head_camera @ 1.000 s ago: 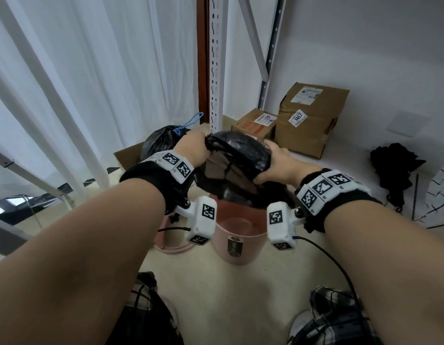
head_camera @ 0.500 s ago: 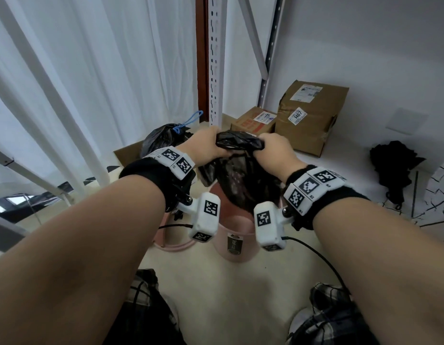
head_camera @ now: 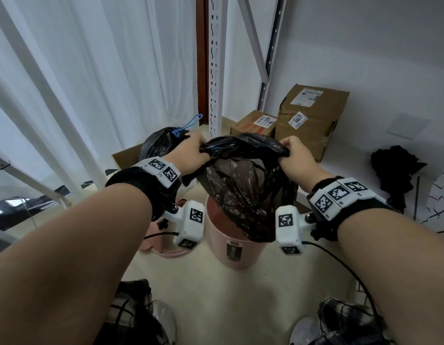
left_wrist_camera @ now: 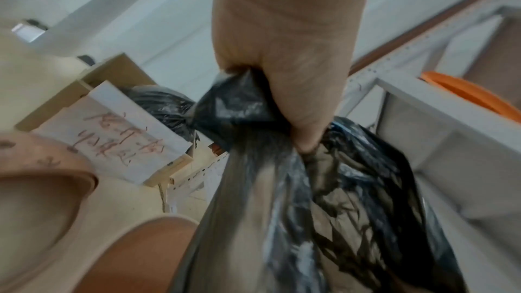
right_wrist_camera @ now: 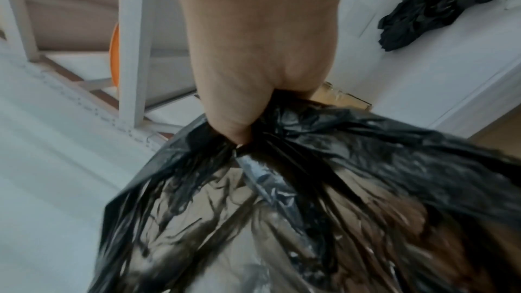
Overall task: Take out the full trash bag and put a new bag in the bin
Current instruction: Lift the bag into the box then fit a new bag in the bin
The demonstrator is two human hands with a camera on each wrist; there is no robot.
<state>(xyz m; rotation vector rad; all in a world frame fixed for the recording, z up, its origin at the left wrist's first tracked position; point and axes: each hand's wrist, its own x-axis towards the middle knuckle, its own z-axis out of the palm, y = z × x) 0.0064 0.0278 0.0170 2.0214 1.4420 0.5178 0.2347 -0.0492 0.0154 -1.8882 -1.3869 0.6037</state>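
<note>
A black trash bag (head_camera: 243, 190) hangs over the pink bin (head_camera: 234, 247), its lower part still inside the rim. My left hand (head_camera: 191, 151) grips the bag's top edge on the left, and my right hand (head_camera: 294, 155) grips it on the right, stretching the mouth between them. In the left wrist view the left hand (left_wrist_camera: 284, 88) is fisted round gathered black plastic (left_wrist_camera: 239, 106). The right wrist view has the right hand (right_wrist_camera: 253, 88) clenched on the bag's bunched rim (right_wrist_camera: 310, 142). A second tied black bag (head_camera: 162, 144) with a blue drawstring sits behind the left hand.
A pink lid (head_camera: 153, 245) lies on the floor left of the bin. Cardboard boxes (head_camera: 310, 120) stand against the back wall beside a white rack post (head_camera: 216, 70). A black umbrella (head_camera: 395, 170) lies at the right. White curtains hang on the left.
Both hands have lifted the bag's top higher and moved apart, pulling the mouth wide. More of the bag now stands above the bin's rim.
</note>
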